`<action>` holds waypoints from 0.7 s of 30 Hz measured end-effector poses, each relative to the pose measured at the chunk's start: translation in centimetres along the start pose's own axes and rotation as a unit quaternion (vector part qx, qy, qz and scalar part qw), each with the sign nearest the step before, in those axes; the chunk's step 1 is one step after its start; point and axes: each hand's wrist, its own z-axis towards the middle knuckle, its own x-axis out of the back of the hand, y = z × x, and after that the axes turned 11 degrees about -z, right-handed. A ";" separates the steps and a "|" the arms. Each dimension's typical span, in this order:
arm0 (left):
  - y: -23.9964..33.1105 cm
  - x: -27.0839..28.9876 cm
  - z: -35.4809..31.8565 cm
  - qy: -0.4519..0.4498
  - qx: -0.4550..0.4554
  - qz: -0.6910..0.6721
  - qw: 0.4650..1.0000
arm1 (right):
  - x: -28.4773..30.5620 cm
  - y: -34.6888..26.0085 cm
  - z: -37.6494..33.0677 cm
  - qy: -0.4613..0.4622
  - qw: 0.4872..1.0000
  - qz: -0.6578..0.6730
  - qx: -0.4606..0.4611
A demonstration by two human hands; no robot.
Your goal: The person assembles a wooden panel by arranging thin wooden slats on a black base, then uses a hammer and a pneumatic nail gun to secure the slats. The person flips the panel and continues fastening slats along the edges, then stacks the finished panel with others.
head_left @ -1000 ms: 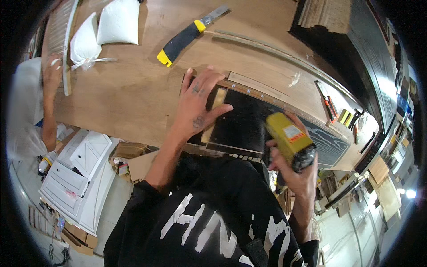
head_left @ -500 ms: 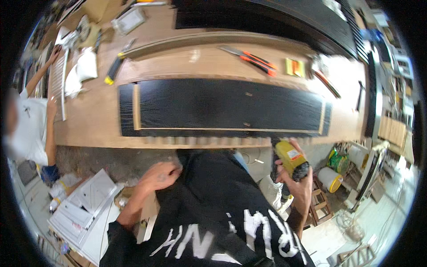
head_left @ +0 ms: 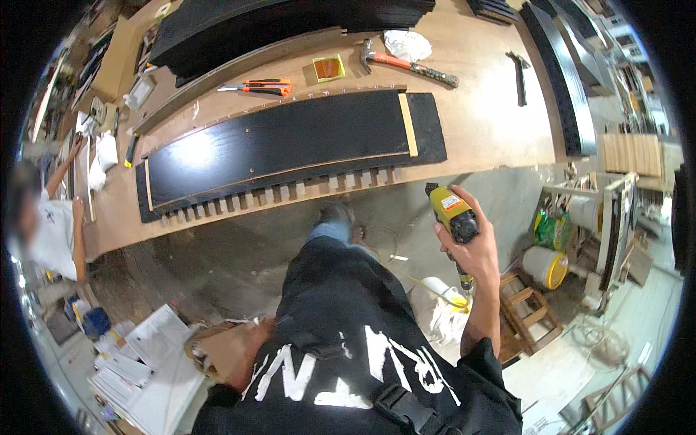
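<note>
While the left hand (head_left: 259,339) sits at near left, its grip obscured, not determinable, the black panel (head_left: 286,141) lies on the bench (head_left: 486,138), farther off; hammer (head_left: 415,67) beyond its right end; at right, yellow tool (head_left: 451,206) clasped in the right hand (head_left: 473,245), off the bench's near edge.

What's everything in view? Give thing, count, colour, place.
Workbench: one, brown, picture's upper half
Panel: one, black with pale strips, bench's near edge
Boards: several, black, bench's far side
Claw hammer: one, orange and dark, beyond panel
Cutters: count unclear, orange and black, beyond panel
Packet: one, yellow and orange, left of hammer
Buckets: at least two, white and yellow, floor at right
Co-worker: one, white shirt, far left
Other clutter: uncounted, mixed colours, floor and background
Power tool: one, yellow-green and black, right of centre
Right hand: one, bare, on power tool
Left hand: one, bare, beside torso
</note>
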 end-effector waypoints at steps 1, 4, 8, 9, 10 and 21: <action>2.7 1.5 1.9 0.086 -0.024 0.008 0.996 | 1.4 -1.2 0.7 -0.014 1.000 0.012 0.011; 15.3 12.4 6.5 0.216 -0.015 -0.210 0.953 | 4.1 -3.7 3.6 -0.053 0.993 -0.020 0.101; 27.9 14.9 13.9 0.397 -0.132 -0.330 0.846 | 8.3 -6.8 6.5 -0.104 0.974 -0.155 0.130; 30.2 14.7 14.5 0.358 -0.133 -0.344 0.858 | 9.5 -7.6 7.1 -0.123 0.964 -0.194 0.136; 32.1 14.8 15.5 0.326 -0.133 -0.357 0.865 | 10.6 -8.1 8.0 -0.141 0.947 -0.239 0.163; 40.8 12.2 21.0 0.555 0.011 -0.387 0.736 | 9.1 -9.7 18.8 -0.304 0.865 -0.328 0.227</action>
